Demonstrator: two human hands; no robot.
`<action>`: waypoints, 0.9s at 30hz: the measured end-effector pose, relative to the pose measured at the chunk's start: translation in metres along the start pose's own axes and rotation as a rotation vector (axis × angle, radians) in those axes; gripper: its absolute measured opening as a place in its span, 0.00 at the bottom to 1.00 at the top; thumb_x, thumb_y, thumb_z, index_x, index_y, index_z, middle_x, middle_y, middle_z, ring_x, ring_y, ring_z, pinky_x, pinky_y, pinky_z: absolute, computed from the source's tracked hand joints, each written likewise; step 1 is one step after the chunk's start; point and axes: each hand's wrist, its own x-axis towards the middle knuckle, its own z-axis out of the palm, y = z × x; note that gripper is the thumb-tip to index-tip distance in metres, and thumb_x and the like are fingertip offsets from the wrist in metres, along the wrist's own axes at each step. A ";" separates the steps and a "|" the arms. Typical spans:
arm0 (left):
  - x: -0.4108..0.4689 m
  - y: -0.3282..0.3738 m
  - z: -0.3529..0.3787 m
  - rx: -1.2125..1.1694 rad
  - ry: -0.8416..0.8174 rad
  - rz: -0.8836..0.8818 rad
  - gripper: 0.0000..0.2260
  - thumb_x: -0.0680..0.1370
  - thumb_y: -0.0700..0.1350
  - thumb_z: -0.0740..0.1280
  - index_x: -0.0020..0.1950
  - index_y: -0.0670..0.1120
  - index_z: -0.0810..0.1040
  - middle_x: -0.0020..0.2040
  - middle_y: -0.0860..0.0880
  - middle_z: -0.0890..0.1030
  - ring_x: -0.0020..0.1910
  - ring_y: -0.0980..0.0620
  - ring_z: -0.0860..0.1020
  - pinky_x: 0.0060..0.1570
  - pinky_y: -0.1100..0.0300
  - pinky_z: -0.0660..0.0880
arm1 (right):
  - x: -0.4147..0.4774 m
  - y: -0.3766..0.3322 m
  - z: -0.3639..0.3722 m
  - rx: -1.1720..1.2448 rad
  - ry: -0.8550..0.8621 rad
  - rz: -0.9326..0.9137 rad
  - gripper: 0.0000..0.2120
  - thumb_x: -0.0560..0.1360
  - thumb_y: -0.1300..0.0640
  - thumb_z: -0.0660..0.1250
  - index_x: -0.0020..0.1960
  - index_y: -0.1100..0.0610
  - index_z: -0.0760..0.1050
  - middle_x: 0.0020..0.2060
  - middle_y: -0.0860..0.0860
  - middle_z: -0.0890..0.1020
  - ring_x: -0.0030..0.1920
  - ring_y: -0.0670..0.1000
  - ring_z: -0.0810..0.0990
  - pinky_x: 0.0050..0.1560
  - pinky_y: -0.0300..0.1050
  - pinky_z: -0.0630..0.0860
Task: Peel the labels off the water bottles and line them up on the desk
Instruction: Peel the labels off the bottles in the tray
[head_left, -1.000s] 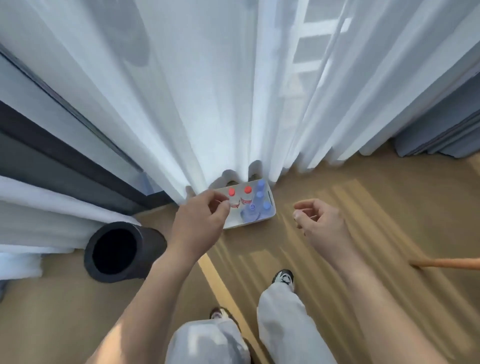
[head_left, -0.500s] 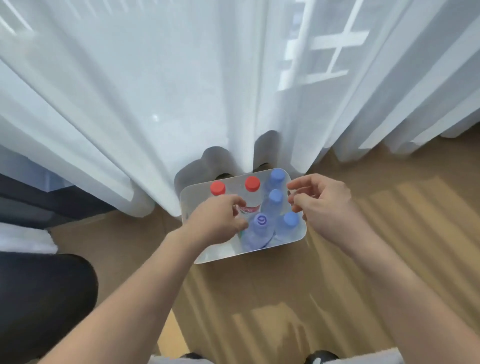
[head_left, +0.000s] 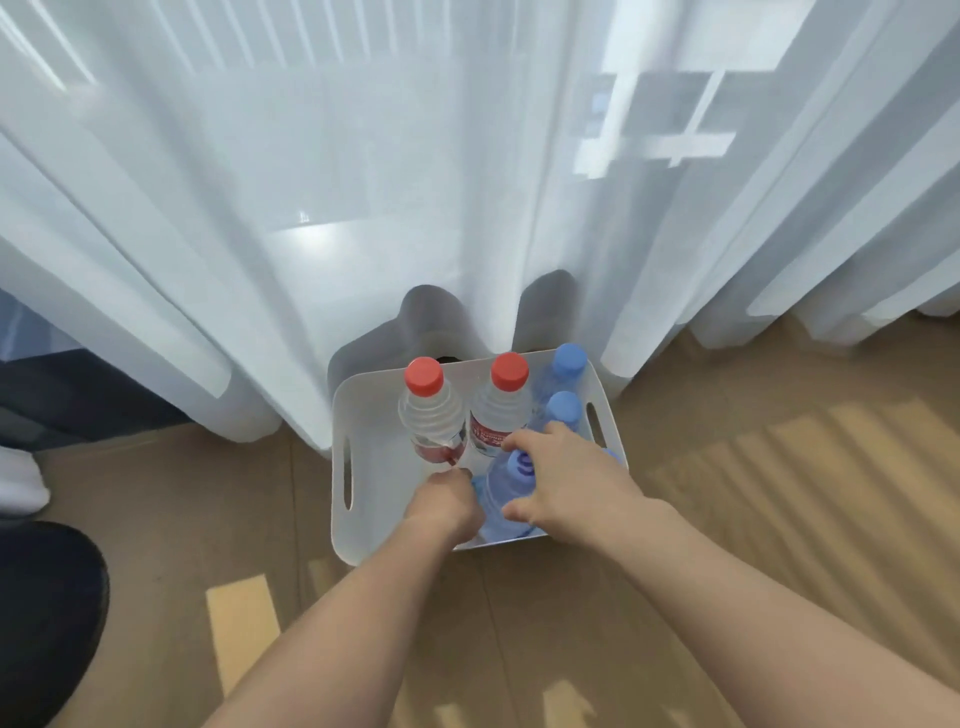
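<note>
1. two red-capped bottles (head_left: 434, 410) (head_left: 500, 410) stand upright side by side at the back of a white bin (head_left: 343, 415) on the wood floor (head_left: 779, 493), red labels on.
2. blue-capped bottles: two (head_left: 569, 359) (head_left: 563, 407) along the bin's right side, one (head_left: 506, 493) at the front between both hands; a bit of another blue cap shows behind the right hand.
3. left hand (head_left: 444, 501): curled grip, low in the bin, touching the front bottle's left side; can't tell if it has hold.
4. right hand (head_left: 563, 478): fingers spread, draped over that bottle from the right, not closed round it.
5. bin sits against a white curtain (head_left: 415, 182).
</note>
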 end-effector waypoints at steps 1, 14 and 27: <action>0.007 -0.001 0.004 0.015 0.027 0.004 0.14 0.76 0.42 0.60 0.59 0.41 0.76 0.58 0.40 0.80 0.54 0.41 0.80 0.49 0.54 0.76 | 0.005 0.002 0.004 -0.003 0.050 -0.009 0.22 0.70 0.51 0.69 0.62 0.54 0.69 0.57 0.54 0.74 0.55 0.57 0.76 0.52 0.49 0.74; -0.043 -0.069 -0.074 1.005 0.088 0.392 0.13 0.78 0.36 0.56 0.58 0.39 0.76 0.58 0.41 0.77 0.57 0.40 0.74 0.58 0.50 0.70 | -0.030 0.000 -0.044 0.153 0.272 -0.217 0.12 0.69 0.54 0.71 0.46 0.54 0.70 0.39 0.49 0.78 0.41 0.51 0.76 0.41 0.41 0.71; -0.073 -0.102 -0.093 0.611 0.276 0.272 0.19 0.75 0.42 0.56 0.63 0.53 0.75 0.60 0.52 0.80 0.59 0.49 0.77 0.56 0.55 0.74 | 0.009 -0.029 0.016 -0.048 0.117 -0.299 0.10 0.71 0.61 0.66 0.51 0.59 0.69 0.47 0.57 0.80 0.46 0.58 0.77 0.43 0.48 0.72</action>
